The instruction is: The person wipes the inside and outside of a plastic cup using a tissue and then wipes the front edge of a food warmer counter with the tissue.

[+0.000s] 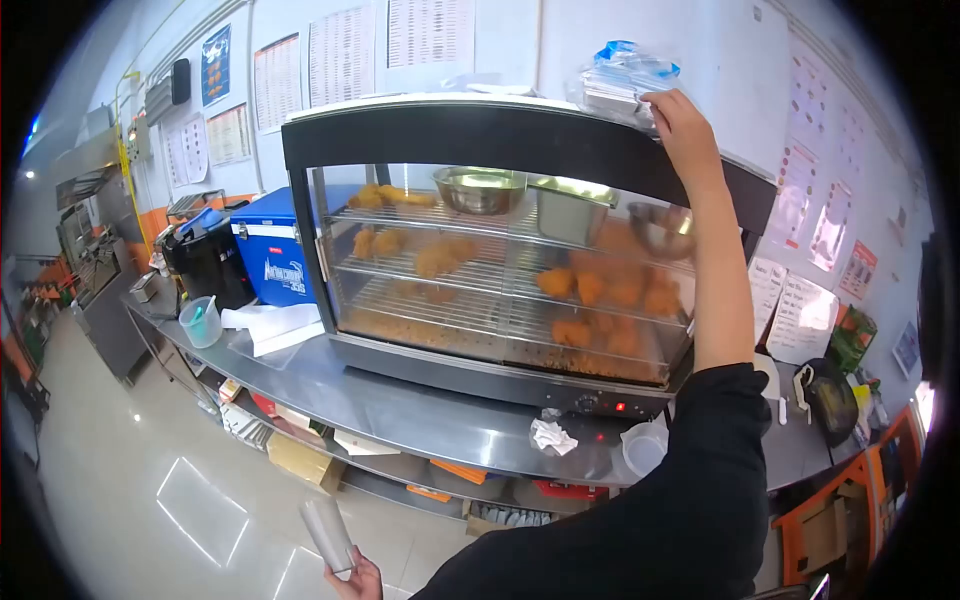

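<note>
At the bottom of the view, my left hand (357,580) is closed around the lower end of a pale grey, tube-shaped item (327,535), held low above the floor. My right hand (682,122) reaches up to the top of a glass-fronted food warmer (420,140). Its fingers grip the edge of a stack of flat white packets (612,92) lying there, partly wrapped in clear and blue plastic. Inside the warmer, pieces of fried chicken (445,257) rest on wire racks, with a round metal bowl (482,190) and a deep metal pan (575,212) on the upper rack.
The warmer stands on a steel counter (430,400). Left of it are a blue cooler box (275,250), a black bin-like container (208,262), and a plastic jug (201,322). Crumpled tissue (553,437) and a clear tub (645,448) lie in front. Shelves below hold boxes (303,462).
</note>
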Demonstrator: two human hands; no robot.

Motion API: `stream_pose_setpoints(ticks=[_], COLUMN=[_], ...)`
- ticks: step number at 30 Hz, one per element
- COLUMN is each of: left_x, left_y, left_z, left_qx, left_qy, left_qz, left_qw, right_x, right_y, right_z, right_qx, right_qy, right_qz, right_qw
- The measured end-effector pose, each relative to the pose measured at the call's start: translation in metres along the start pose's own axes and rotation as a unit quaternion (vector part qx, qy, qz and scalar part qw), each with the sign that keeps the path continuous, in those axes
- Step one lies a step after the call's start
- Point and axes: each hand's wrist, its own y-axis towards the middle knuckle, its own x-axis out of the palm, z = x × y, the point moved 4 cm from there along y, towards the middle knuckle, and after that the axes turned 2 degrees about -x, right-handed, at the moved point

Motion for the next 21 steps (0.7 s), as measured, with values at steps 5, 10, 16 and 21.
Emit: stream_pose_setpoints(ticks=[5,10,16,21], left_x=[0.019,0.008,-0.013,-0.013], left_y=[-0.001,0.002,0.009,0.001], left_z=[-0.036,-0.064,-0.075,-0.065], left_qx=[-0.008,-0.020,0.007,0.048], left_qy=[0.013,-0.030,-0.095,-0.118], left_qz=[0.006,0.048,0.016,0.007], left_qw=[1.000,0.998,0.995,0.992], right_x=[0.016,0.037,0.076,0.016], right_y=[0.002,-0.009,0.003,0.021], right_z=[0.003,0.024,0.066,-0.019], right_qx=[0.013,0.006,-0.023,-0.021], right_qy=[-0.062,-0.063,-0.164,-0.263], right_qz=[-0.081,-0.086,-0.164,-0.223], right_qw=[0.995,0.994,0.973,0.938])
